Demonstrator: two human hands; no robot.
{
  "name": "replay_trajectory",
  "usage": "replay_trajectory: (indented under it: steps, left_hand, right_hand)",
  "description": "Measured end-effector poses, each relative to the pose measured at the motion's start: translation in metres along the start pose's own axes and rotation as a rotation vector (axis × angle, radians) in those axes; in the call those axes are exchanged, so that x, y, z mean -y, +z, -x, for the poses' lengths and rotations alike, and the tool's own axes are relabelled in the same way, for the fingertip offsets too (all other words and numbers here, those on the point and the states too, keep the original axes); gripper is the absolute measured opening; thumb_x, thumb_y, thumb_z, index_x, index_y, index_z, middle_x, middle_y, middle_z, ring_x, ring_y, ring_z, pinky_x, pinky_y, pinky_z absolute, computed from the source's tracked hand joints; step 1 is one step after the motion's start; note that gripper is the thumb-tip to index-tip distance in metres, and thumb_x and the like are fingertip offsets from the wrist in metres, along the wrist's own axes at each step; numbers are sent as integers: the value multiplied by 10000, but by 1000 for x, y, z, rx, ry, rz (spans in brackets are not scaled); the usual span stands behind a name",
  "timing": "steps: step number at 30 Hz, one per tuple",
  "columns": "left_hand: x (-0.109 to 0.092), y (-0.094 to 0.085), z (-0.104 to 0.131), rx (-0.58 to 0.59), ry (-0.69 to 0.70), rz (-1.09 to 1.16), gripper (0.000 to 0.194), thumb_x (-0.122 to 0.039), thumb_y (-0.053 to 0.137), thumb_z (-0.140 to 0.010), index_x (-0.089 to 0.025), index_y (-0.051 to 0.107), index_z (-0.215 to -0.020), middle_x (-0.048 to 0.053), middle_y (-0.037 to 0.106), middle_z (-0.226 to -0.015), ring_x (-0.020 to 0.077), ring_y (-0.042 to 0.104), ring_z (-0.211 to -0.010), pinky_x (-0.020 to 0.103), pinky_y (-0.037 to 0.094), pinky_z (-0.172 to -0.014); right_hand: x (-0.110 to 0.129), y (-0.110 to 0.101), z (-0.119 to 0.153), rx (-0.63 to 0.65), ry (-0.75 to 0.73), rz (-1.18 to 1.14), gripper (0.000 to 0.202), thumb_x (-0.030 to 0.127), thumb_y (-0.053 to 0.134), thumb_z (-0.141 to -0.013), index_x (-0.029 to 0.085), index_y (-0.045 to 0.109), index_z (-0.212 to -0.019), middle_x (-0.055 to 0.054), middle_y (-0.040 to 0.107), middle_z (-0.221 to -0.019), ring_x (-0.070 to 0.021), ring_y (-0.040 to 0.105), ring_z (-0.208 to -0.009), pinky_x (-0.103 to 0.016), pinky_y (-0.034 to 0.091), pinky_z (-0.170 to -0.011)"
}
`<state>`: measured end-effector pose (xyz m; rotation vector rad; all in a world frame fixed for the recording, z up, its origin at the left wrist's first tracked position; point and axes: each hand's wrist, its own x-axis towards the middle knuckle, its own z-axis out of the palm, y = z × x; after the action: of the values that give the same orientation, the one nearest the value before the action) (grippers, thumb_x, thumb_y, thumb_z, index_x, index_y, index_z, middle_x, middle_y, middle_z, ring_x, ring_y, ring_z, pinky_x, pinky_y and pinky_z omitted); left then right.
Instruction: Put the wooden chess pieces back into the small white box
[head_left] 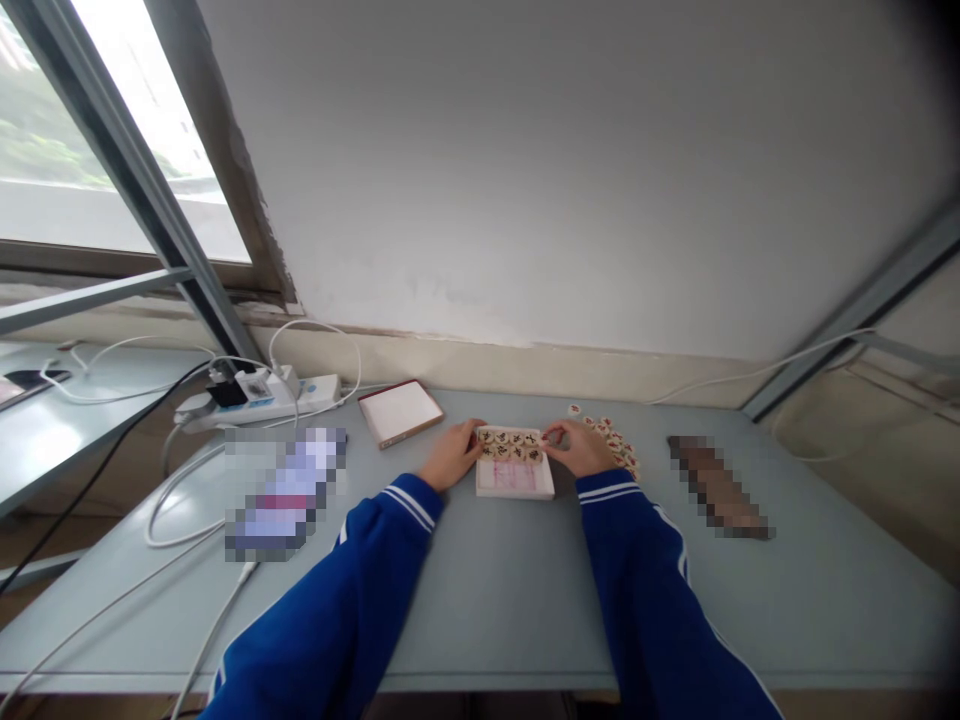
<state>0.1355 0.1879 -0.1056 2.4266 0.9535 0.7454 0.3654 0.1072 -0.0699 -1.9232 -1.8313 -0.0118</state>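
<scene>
A small white box (515, 493) lies on the desk, with rows of round Chinese chess pieces (510, 445) with black characters in its far half. Reddish marks show on the bare floor of its near half. My left hand (453, 455) grips the box at its left side near the far corner, fingers bent. Over the far right corner, my right hand (581, 448) pinches a chess piece (546, 438) that shows a bit of red. Partly behind that hand, a loose heap of red-marked chess pieces (619, 446) spreads on the desk.
An open box lid (401, 412) lies at the back left. Further left are a power strip (259, 408) with plugs and white cables, and a blurred-out phone-like object (289, 495). A blurred brown object (716, 485) is at the right. The wall (517, 200) borders the desk's back.
</scene>
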Motion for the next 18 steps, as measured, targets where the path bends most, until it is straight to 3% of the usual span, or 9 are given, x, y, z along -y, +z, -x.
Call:
replay_trajectory:
  steps: [6, 12, 18]
  left_hand:
    - [-1, -2, 0, 0, 2, -16, 299, -277, 393, -852, -161, 468, -1117, 63, 561, -872, 187, 511, -827, 306, 407, -752]
    - [-3, -3, 0, 4, 0, -18, 306, -275, 384, -856, -154, 463, -1126, 64, 561, -854, 190, 510, -820, 306, 405, -738]
    - [-1, -1, 0, 1, 12, -17, 298, -267, 387, -855, -158, 458, -1123, 59, 564, -892, 186, 509, -832, 304, 402, -752]
  right_hand:
    - [-24, 2, 0, 16, 64, 80, 168, 347, 555, -715, 218, 626, -797, -5, 610, -751, -162, 539, -733, -265, 364, -658]
    - [-29, 0, 4, 47, 150, 288, 261, 307, 610, -659, 228, 579, -906, -14, 606, -834, -195, 528, -855, -314, 355, -729]
    - [-28, -6, 7, 89, 299, 364, 260, 316, 590, -672, 222, 587, -914, -70, 584, -1041, -239, 484, -1020, -372, 348, -814]
